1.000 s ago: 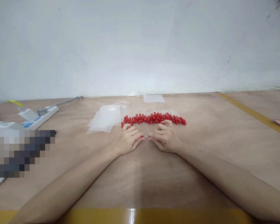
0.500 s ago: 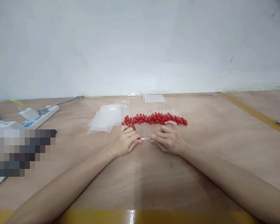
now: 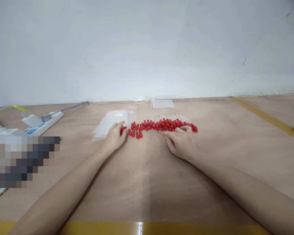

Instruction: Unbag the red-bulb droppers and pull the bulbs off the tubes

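Observation:
My left hand is at the left end of the red bulbs, thumb and fingers curled round a red rubber bulb. Beside it, several loose bulbs lie on the table. My right hand has its fingertips pinched at the upper end of a thin glass tube, partly hidden by the fingers. Several clear glass tubes lie side by side just left of that hand. Behind both hands runs a row of droppers, red bulbs toward me and clear stems pointing away.
Clear zip bags lie in a pile behind my left hand. Another zip bag lies near the wall. A power strip with plugs and cables is at the left. Yellow tape crosses the right side of the table.
My hands have parted from around one horizontal glass tube. The left moved left to the loose bulbs; the right shifted slightly up and right, uncovering the lying tubes.

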The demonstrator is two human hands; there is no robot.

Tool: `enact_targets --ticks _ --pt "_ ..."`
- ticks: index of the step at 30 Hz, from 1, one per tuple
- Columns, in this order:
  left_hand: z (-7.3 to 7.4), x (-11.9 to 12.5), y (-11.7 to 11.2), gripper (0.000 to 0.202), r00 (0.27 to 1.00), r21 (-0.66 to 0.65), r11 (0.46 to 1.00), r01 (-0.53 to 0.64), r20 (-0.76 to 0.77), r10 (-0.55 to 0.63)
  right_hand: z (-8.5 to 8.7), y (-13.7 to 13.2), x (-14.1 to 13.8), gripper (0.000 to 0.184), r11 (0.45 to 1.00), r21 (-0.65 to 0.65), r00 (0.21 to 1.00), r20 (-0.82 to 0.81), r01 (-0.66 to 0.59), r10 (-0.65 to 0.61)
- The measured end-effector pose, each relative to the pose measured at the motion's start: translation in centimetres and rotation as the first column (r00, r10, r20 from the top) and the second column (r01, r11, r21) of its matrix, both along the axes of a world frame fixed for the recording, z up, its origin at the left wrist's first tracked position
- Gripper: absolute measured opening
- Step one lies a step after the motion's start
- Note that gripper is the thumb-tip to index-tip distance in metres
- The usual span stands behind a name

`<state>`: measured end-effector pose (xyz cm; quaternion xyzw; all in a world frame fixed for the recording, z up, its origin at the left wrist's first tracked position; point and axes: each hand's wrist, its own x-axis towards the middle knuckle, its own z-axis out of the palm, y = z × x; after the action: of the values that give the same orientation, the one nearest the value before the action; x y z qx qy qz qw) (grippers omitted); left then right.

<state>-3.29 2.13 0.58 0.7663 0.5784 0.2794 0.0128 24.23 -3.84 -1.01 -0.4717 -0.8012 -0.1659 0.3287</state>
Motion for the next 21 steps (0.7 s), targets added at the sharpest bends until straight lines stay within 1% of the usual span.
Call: enact_targets --ticks 3,6,9,12,14,16,18,21 --pt "0.2 0.7 -0.3 0.045 1.0 -0.045 0.999 -0.017 0.006 0.017 0.0 0.1 -0.3 0.02 1.0 0.009 1.0 0.014 -0.012 0.012" --pt "1.1 1.0 -0.8 0.045 0.999 -0.102 0.995 -0.024 -0.03 0.021 0.2 -0.1 -0.5 0.022 0.998 -0.016 0.997 0.042 -0.057 0.058" --pt "1.9 0.5 -0.8 0.042 0.998 -0.07 0.997 -0.035 -0.053 0.031 0.5 -0.5 -0.7 0.024 0.993 -0.063 0.992 0.072 -0.098 0.103" --pt "2.5 -0.1 0.1 0.034 0.995 -0.054 0.998 -0.045 -0.089 0.04 0.6 -0.8 -0.6 0.026 0.982 -0.122 0.982 0.098 -0.147 0.159" --pt "2.8 0.0 1.1 0.031 0.992 -0.091 0.994 -0.058 -0.12 0.047 0.6 -0.8 -0.5 0.027 0.972 -0.167 0.977 0.113 -0.163 0.183" --pt "3.0 0.7 2.0 0.034 0.986 -0.122 0.99 -0.077 -0.157 0.057 0.7 -0.8 -0.4 0.031 0.965 -0.207 0.975 0.119 -0.162 0.19" --pt "3.2 1.8 2.6 0.038 0.967 -0.114 0.984 -0.136 -0.229 0.107 0.7 -0.7 -0.3 0.039 0.958 -0.235 0.973 0.119 -0.167 0.199" --pt "3.5 3.6 3.1 0.045 0.896 -0.107 0.952 -0.285 -0.383 0.225 0.7 -0.7 -0.2 0.05 0.948 -0.258 0.97 0.105 -0.185 0.218"
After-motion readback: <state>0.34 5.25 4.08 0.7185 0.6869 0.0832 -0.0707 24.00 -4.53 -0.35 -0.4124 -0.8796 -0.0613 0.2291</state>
